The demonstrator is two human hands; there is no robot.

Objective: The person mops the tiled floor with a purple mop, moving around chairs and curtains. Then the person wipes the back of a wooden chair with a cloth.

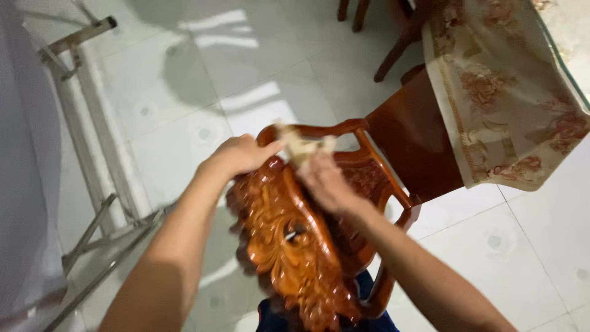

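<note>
Both grips, left hand [236, 155] & right hand [324, 183], clamped on pale cloth [302, 147] atop carved chair back [289, 233].

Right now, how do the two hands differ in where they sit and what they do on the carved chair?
The left hand sits off the chair's carved back, pinching one end of a pale cloth; the right hand lies against the carved wood, pressing the cloth's other end. The left hand looks sharp, the right blurred. Both are bare and share the one cloth.
</note>
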